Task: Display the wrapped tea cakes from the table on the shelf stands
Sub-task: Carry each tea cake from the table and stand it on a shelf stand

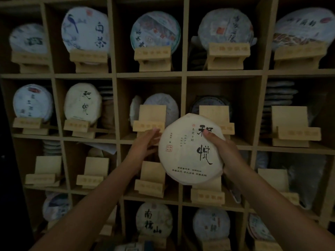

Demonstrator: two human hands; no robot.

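Note:
A round tea cake [186, 151] in cream paper with black calligraphy is held upright in front of the wooden shelf [184, 91]. My right hand [223, 151] grips its right edge, thumb on the front face. My left hand [145, 144] touches its left edge with straight fingers. Behind the cake stand two bare wooden stands in the middle row, one stand [150, 118] at its upper left and another stand [214, 115] just above it. A third bare stand [293, 127] is in the cubby to the right.
The top row's stands all carry wrapped cakes, such as the white bird cake [85, 29]. The middle row's two left stands carry cakes too. Bare stands [45, 171] fill the row below. Cakes [154, 220] show in the bottom row. Stacks of cakes lie behind some stands.

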